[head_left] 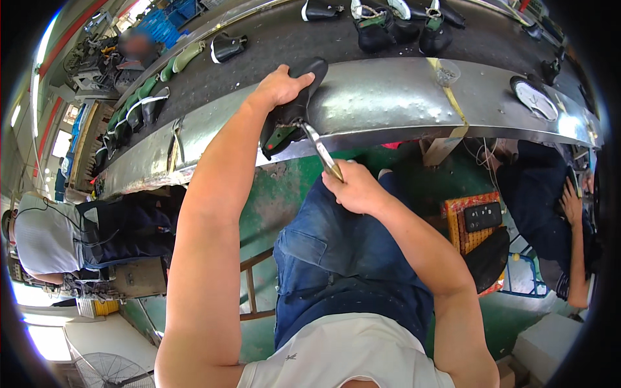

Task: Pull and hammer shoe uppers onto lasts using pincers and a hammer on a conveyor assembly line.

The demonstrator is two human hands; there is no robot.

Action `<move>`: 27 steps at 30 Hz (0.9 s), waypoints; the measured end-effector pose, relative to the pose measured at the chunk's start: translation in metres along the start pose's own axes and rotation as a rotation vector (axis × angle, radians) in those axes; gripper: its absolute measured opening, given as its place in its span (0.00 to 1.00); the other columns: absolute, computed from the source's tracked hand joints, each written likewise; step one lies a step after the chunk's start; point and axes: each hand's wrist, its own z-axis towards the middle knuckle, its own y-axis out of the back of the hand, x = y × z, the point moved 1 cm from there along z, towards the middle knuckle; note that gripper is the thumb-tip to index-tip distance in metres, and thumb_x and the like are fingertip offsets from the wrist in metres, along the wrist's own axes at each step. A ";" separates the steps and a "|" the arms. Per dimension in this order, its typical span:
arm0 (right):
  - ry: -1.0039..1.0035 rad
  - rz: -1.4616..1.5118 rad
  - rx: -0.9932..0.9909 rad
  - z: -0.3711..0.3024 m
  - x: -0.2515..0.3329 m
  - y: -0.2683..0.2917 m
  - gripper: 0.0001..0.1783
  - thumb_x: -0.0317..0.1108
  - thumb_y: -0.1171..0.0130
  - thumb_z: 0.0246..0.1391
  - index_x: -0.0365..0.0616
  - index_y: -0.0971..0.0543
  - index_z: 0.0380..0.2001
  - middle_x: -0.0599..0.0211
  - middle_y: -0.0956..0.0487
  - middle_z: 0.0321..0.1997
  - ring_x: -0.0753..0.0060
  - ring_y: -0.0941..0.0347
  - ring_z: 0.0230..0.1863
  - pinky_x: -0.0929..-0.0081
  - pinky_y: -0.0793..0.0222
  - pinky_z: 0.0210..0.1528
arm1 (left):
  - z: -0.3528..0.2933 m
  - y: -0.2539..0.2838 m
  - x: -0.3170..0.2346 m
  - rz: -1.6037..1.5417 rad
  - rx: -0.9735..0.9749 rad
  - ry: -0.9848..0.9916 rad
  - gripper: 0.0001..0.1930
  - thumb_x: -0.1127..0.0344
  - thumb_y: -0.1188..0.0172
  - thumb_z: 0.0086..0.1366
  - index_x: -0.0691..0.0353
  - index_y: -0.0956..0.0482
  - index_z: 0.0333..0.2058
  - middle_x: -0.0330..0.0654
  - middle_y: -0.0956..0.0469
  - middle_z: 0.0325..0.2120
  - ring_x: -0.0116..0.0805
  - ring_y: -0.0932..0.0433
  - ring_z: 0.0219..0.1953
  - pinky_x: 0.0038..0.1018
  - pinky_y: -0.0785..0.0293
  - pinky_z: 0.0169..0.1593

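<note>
A black shoe upper on a green last [295,110] rests tilted on the near metal edge of the bench. My left hand [279,87] grips it near the toe, thumb across the dark surface. In my right hand [354,186] is a silver metal hand tool [317,141], closed fingers wrapped round its lower end. The tool's curved tip touches the shoe's opening, where a lace or cord shows beside the green last. Its exact kind does not show clearly.
The dark belt [278,45] beyond the metal ledge [381,90] carries several shoes on lasts. A plier-like tool [175,145] lies on the ledge at left, with a clear cup [446,72] and a white-soled shoe [534,98] at right. People [48,229] sit on both sides.
</note>
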 end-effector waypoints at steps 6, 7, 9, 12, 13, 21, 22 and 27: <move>-0.113 -0.086 0.029 0.007 0.007 0.004 0.19 0.42 0.45 0.65 0.32 0.23 0.39 0.39 0.18 0.37 0.37 0.21 0.45 0.50 0.28 0.49 | -0.008 0.000 -0.006 0.049 0.004 0.019 0.51 0.33 0.43 0.63 0.71 0.43 0.70 0.60 0.33 0.66 0.52 0.32 0.68 0.37 0.36 0.68; -0.139 -0.128 0.033 0.007 0.008 0.005 0.19 0.42 0.45 0.65 0.32 0.23 0.40 0.39 0.18 0.38 0.37 0.21 0.45 0.50 0.28 0.50 | -0.010 -0.001 -0.009 0.064 0.001 0.029 0.51 0.33 0.44 0.63 0.70 0.44 0.71 0.59 0.33 0.66 0.52 0.33 0.68 0.38 0.36 0.69; -0.144 -0.137 0.034 0.007 0.013 0.007 0.19 0.42 0.45 0.65 0.32 0.23 0.39 0.39 0.18 0.38 0.37 0.21 0.45 0.50 0.28 0.51 | -0.014 -0.002 -0.010 0.079 -0.003 0.044 0.51 0.33 0.44 0.64 0.69 0.45 0.71 0.59 0.33 0.66 0.51 0.33 0.69 0.38 0.36 0.69; -0.164 -0.239 0.059 0.006 0.020 0.010 0.19 0.42 0.46 0.66 0.31 0.23 0.39 0.39 0.18 0.39 0.37 0.21 0.46 0.49 0.28 0.51 | -0.017 -0.005 -0.011 0.113 -0.011 0.068 0.50 0.33 0.45 0.64 0.67 0.45 0.72 0.55 0.32 0.66 0.49 0.33 0.69 0.38 0.36 0.69; -0.175 -0.195 0.048 0.005 0.018 0.010 0.20 0.42 0.46 0.66 0.30 0.24 0.39 0.38 0.18 0.38 0.36 0.22 0.46 0.48 0.29 0.51 | -0.019 -0.006 -0.014 0.144 -0.023 0.074 0.49 0.33 0.45 0.64 0.65 0.45 0.72 0.53 0.31 0.66 0.48 0.32 0.68 0.38 0.35 0.69; -0.163 -0.136 0.012 -0.064 0.013 0.017 0.19 0.40 0.45 0.66 0.29 0.27 0.42 0.34 0.21 0.34 0.31 0.24 0.42 0.46 0.29 0.43 | -0.030 -0.018 -0.022 0.164 -0.054 0.095 0.50 0.31 0.44 0.62 0.63 0.41 0.71 0.53 0.28 0.64 0.48 0.29 0.66 0.38 0.33 0.67; -0.157 -0.141 0.010 -0.073 0.019 0.016 0.18 0.39 0.45 0.66 0.30 0.27 0.43 0.35 0.21 0.34 0.31 0.23 0.42 0.47 0.29 0.43 | -0.029 -0.020 -0.021 0.161 -0.065 0.079 0.50 0.31 0.44 0.62 0.64 0.41 0.71 0.53 0.28 0.64 0.48 0.29 0.66 0.38 0.33 0.67; -0.102 -0.198 -0.186 -0.181 -0.027 0.013 0.08 0.30 0.46 0.65 0.36 0.25 0.42 0.63 0.22 0.25 0.70 0.26 0.24 0.69 0.26 0.33 | -0.007 -0.004 -0.014 0.192 -0.108 0.085 0.45 0.34 0.45 0.65 0.65 0.38 0.68 0.49 0.28 0.64 0.45 0.29 0.67 0.39 0.32 0.67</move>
